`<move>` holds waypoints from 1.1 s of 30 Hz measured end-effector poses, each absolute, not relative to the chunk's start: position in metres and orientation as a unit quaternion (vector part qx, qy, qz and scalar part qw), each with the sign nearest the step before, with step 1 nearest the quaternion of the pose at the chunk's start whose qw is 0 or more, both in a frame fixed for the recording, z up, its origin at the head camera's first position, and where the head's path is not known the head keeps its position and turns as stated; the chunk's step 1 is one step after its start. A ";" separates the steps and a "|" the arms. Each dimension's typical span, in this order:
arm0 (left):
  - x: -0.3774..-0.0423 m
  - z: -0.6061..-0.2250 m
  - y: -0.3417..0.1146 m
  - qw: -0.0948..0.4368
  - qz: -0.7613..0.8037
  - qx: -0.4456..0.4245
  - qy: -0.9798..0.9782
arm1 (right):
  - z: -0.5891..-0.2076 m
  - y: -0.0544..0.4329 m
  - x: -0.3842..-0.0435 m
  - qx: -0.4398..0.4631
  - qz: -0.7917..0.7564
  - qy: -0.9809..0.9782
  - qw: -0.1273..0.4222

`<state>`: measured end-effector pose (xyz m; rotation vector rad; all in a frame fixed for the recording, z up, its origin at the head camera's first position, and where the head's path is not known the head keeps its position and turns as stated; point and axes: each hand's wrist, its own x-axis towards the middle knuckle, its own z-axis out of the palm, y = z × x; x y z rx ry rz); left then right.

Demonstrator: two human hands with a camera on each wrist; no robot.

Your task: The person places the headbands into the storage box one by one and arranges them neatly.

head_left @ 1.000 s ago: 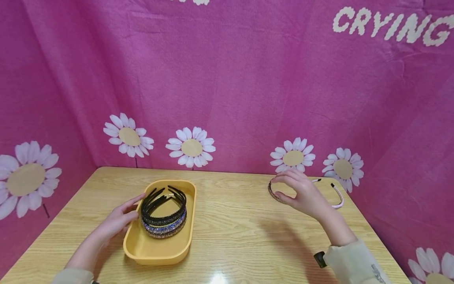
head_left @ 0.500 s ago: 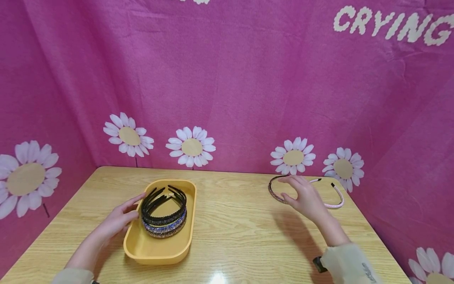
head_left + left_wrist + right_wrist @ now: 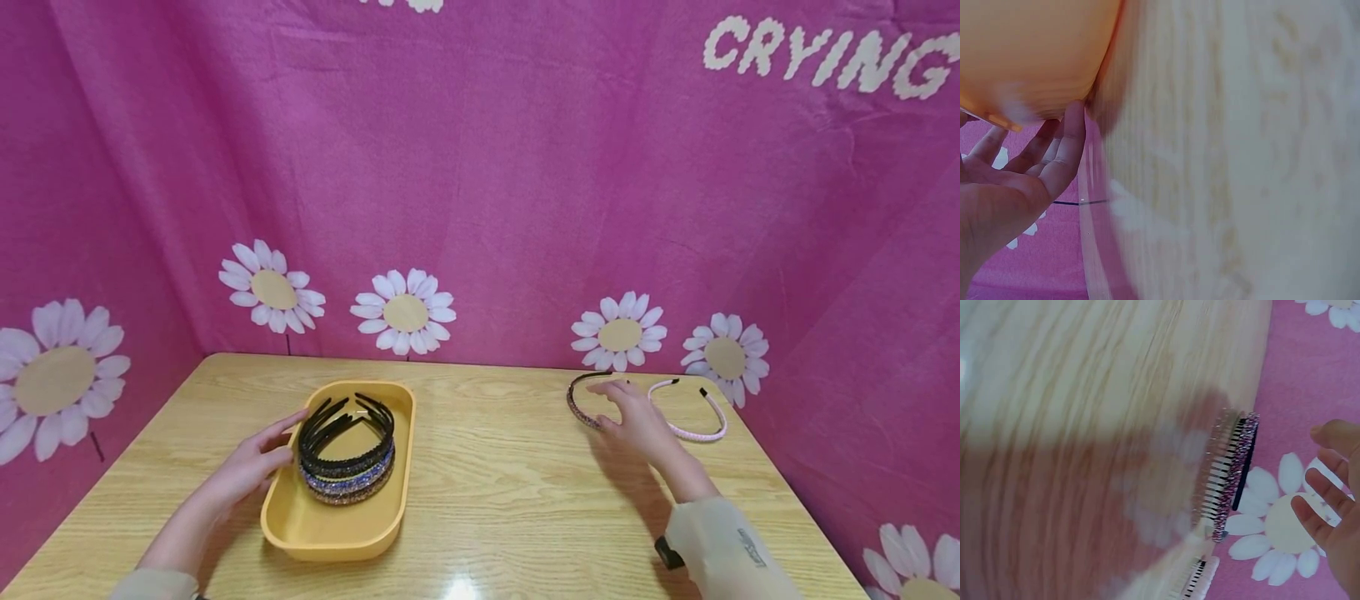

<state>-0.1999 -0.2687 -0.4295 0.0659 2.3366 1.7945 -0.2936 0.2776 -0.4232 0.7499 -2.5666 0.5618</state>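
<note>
In the head view my left hand (image 3: 251,467) rests against the left side of a yellow plastic tray (image 3: 330,546). The left wrist view shows its fairly straight fingers (image 3: 1071,140) touching the tray's outer wall (image 3: 1035,56). Inside the tray lies a stack of headbands (image 3: 348,479), some black, others with blue or brownish glitter. My right hand (image 3: 633,421) hovers over the back right of the table by a glittery headband (image 3: 577,407), partly covering it. From the right wrist, the hand (image 3: 1341,494) appears with spread fingers and nothing in them, apart from the glittery headband (image 3: 1238,478).
A pink headband (image 3: 697,436) lies on the wooden table (image 3: 495,483), right of my right hand and close to the table's right edge. A pink cloth (image 3: 480,183) with daisies hangs behind the table and along its sides.
My right hand has come lower toward the table, its fingers drawing away from the glittery headband's left end. More of the pink headband shows. The left hand and tray stay put.
</note>
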 end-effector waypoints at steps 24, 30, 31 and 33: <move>-0.201 -0.429 -0.269 0.095 0.608 0.022 0.788 | -0.443 0.291 -0.314 0.228 0.213 -0.949 0.045; -0.200 -0.429 -0.269 0.095 0.603 0.024 0.792 | -0.447 0.289 -0.315 0.227 0.221 -0.947 0.045; -0.200 -0.429 -0.269 0.095 0.604 0.024 0.791 | -0.448 0.289 -0.315 0.224 0.223 -0.948 0.040; -0.200 -0.430 -0.269 0.096 0.602 0.023 0.792 | -0.450 0.288 -0.316 0.221 0.225 -0.948 0.033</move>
